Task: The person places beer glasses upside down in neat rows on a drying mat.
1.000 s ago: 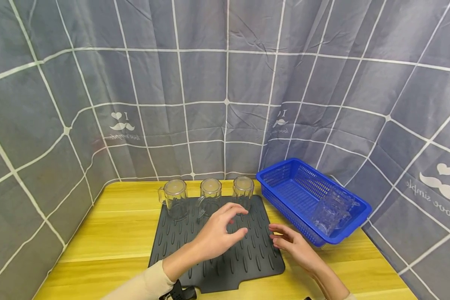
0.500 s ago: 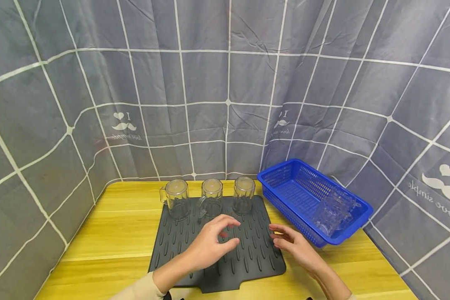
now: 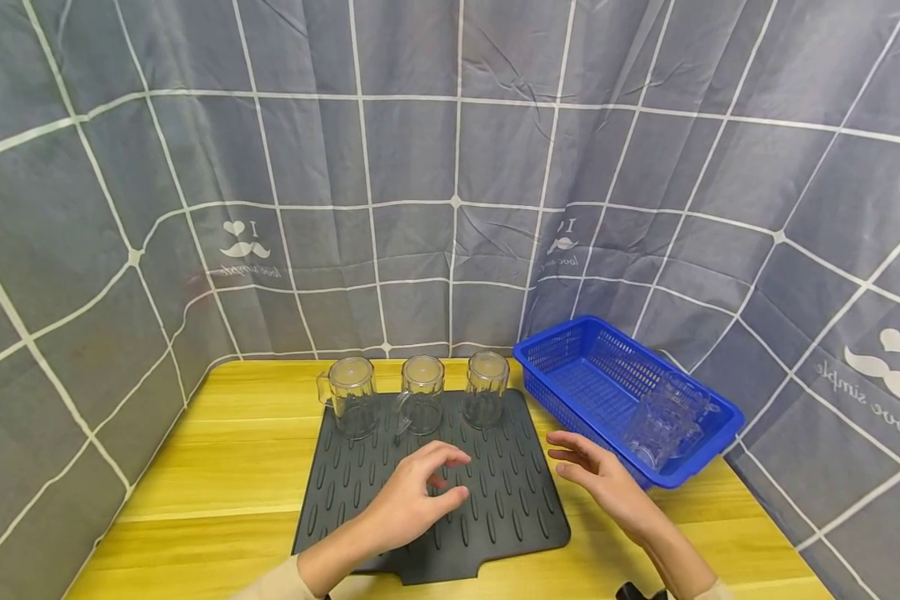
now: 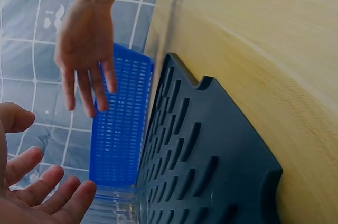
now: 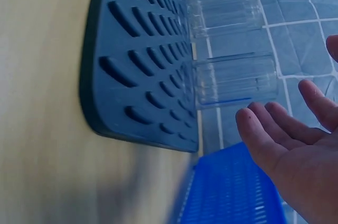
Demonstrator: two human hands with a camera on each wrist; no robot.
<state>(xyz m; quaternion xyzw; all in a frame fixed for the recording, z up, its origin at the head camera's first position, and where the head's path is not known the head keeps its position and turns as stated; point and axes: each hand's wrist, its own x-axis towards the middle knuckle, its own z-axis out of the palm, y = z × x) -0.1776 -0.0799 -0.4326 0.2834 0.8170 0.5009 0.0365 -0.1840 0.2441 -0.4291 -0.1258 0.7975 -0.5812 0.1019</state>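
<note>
Three clear glass mugs, a left one (image 3: 354, 402), a middle one (image 3: 423, 398) and a right one (image 3: 486, 393), stand upside down in a row along the back of a dark ridged mat (image 3: 495, 508). Above the mat's middle, my left hand (image 3: 412, 500) holds nothing, its fingers loosely bent. My right hand (image 3: 603, 483) hovers between the mat's right edge and a blue plastic basket (image 3: 562, 412), also holding nothing; the right wrist view shows its relaxed fingers (image 5: 259, 134). More clear glass mugs (image 3: 663, 425) lie in the basket's near end, overlapping too much to tell apart.
A yellow wood-grain table (image 3: 217, 467) lies under everything. Behind it and at both sides hangs a grey curtain (image 3: 412, 250) with white grid lines. The basket sits at an angle on the right, close to the curtain.
My left hand has drawn back from the right mug, toward me and to the left. The right hand has shifted slightly right and farther out, nearer the basket. The mugs stay put.
</note>
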